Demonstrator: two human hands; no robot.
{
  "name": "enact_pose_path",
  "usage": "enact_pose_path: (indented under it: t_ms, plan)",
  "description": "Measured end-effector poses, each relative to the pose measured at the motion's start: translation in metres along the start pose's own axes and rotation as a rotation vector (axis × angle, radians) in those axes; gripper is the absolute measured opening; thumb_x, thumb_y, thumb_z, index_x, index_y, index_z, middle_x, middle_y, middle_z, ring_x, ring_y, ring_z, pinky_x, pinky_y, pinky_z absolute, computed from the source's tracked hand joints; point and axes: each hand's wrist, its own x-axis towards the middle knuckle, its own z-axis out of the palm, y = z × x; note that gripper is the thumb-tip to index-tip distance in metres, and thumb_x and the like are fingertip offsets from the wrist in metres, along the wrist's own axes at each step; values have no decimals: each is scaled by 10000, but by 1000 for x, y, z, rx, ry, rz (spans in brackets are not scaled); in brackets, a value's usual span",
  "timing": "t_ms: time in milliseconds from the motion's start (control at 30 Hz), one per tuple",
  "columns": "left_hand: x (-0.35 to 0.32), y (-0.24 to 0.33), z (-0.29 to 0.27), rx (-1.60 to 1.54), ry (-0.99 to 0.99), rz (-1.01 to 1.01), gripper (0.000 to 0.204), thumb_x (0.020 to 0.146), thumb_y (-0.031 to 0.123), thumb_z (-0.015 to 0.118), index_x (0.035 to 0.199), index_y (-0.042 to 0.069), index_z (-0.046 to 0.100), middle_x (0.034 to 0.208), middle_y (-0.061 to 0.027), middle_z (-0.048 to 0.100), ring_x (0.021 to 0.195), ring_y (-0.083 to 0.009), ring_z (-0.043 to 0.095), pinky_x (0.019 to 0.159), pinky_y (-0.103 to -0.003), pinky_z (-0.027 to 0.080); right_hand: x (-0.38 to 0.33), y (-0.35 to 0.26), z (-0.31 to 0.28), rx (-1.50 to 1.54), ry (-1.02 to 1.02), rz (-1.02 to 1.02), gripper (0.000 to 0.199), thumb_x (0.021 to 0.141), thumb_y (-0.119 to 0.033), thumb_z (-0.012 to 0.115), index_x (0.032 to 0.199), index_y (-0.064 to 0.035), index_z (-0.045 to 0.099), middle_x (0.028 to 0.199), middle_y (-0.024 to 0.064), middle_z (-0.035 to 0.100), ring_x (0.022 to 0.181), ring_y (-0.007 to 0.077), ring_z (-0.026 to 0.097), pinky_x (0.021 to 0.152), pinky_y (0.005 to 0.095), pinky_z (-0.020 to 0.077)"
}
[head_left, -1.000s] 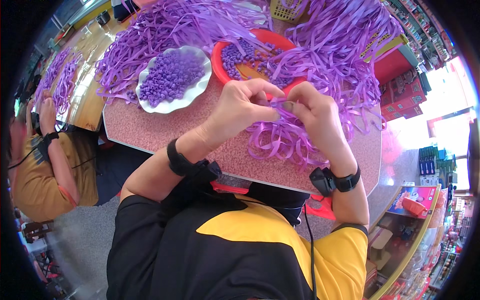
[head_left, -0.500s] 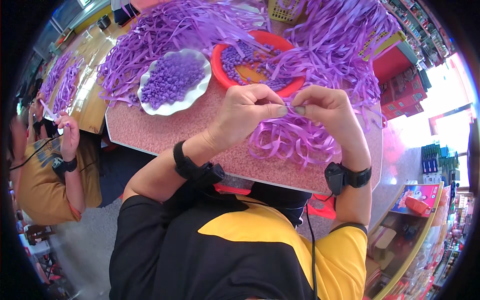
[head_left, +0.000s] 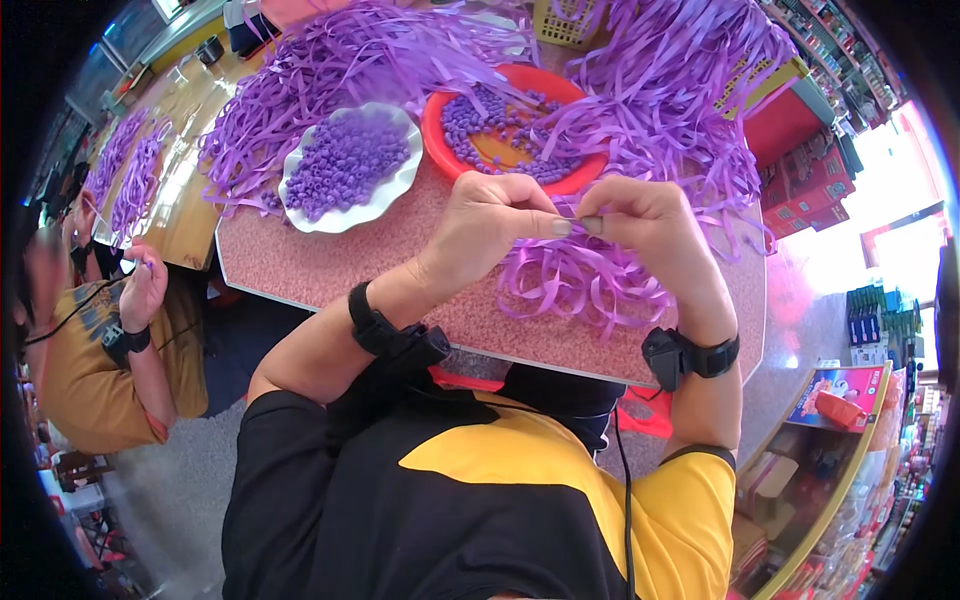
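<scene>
Fig.: Left hand [head_left: 490, 225] and right hand [head_left: 650, 225] meet above the speckled pink table [head_left: 330, 275], thumb and forefinger tips of each pressed onto one purple ribbon strip [head_left: 568, 213], held taut betw. them, prob. for folding. Loose ribbon pile [head_left: 590, 280] lies directly beneath, within reach. White scalloped dish [head_left: 345, 165] and red bowl [head_left: 515, 125], both w/ small purple pieces, sit just beyond the hands.

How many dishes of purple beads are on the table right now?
2. A white scalloped dish heaped with beads sits to the left; a red round dish lies beside it, partly covered by purple ribbon strips. Others may be hidden under ribbon.
</scene>
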Motion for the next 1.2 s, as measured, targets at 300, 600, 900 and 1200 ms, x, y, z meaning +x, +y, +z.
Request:
enact_pose_path:
  t_ms: [300,600,900,1200]
  plan:
    - [3,5,-3,-150,4,-166,186,855,149,752,970,5,729,759,33,636,679,-27,531,600,-190,418,-4,1,-18,186,-11,17,132,828,25,653,940,-22,704,847,-41,636,746,29,539,651,192,423]
    - [0,2,1,4,4,21,240,855,115,741,1068,8,717,919,-15,704,795,-48,599,721,-191,473,-8,-5,-7,93,19,-43,208,828,47,610,986,-20,728,795,-9,653,723,44,528,664,234,450]
    - [5,13,3,293,133,248,322,850,84,744,1149,-1,661,972,-33,656,873,-65,594,724,-191,468,-13,-4,-16,97,30,-22,266,828,71,601,1035,-34,732,927,-31,677,751,14,527,624,179,413]
    - [14,8,29,45,-11,14,334,779,4,765,1087,-1,637,826,20,634,725,-43,569,650,-201,468,-9,7,-17,6,62,-40,195,844,43,639,1005,-20,730,941,2,694,843,36,574,698,190,453]
